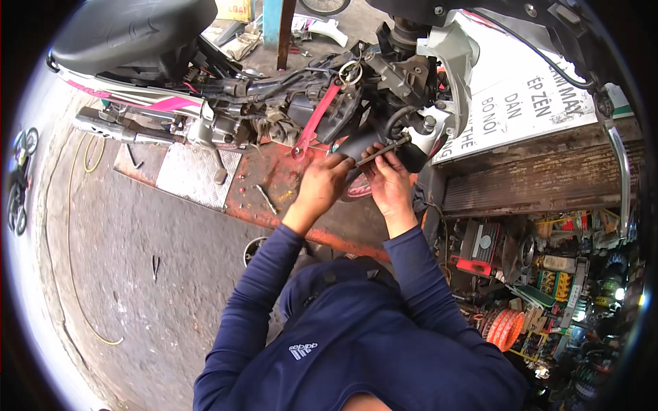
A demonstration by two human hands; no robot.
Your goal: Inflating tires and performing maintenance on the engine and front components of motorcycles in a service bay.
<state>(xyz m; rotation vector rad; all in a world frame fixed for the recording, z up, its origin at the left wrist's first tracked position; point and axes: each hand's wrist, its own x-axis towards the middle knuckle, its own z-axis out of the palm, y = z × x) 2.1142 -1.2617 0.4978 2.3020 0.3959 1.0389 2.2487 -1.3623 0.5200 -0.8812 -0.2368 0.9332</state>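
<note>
In front of the partly stripped motorbike, both my hands meet at a slim, dark metal rod with a short knob or crosspiece at its far right end. My right hand grips it with fingers curled around it and palm turned up. My left hand is closed at the rod's near left end, fingertips pinched together. Just beyond them are the black front mudguard and part of the wheel with a pink rim. A pink strap hangs from the frame, its lower end near my left hand.
The bike stands over a red lift platform with a metal tread plate. A small wrench-like tool and an L-shaped tool lie there. Pliers rest on the floor. Cluttered parts and an orange coil fill the right.
</note>
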